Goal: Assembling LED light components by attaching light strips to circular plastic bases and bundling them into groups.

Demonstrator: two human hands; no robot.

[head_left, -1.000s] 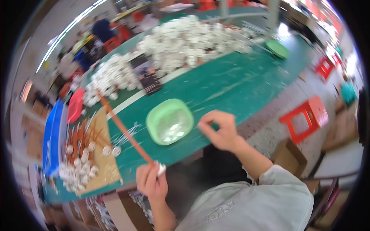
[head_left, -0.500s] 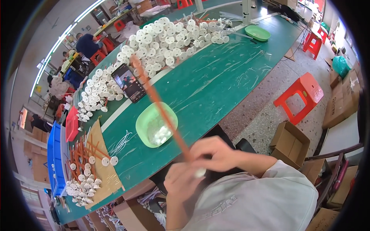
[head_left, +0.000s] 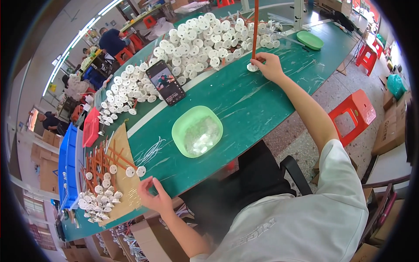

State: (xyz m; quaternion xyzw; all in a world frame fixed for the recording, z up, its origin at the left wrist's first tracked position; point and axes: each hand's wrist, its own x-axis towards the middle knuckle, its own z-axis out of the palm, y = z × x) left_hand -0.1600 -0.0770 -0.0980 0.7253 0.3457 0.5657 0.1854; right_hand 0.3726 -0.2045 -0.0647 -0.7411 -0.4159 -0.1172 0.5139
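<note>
My right hand (head_left: 270, 67) reaches far over the green table and grips an orange-brown stick (head_left: 255, 30) near its lower end. The stick stands about upright, with a white round disc (head_left: 252, 67) at its foot close to the tabletop. A large heap of similar white discs (head_left: 192, 39) lies just left of that hand. My left hand (head_left: 155, 196) hovers at the near table edge, thumb and fingers apart, with nothing in it. Beside it lie orange-brown sticks with white discs (head_left: 104, 168) on a tan cardboard sheet (head_left: 126, 192).
A light green bowl (head_left: 176, 135) with small clear pieces stands mid-table. Behind it a phone (head_left: 166, 83) leans by the discs. Thin white strips (head_left: 150, 150), a blue bin (head_left: 67, 170) and a red basket (head_left: 91, 126) are at left. A green tray (head_left: 310, 40) lies far right.
My hands were together in front of me with the tilted stick. They have parted: the right has carried the stick forward and right, and the left has moved empty toward the sticks.
</note>
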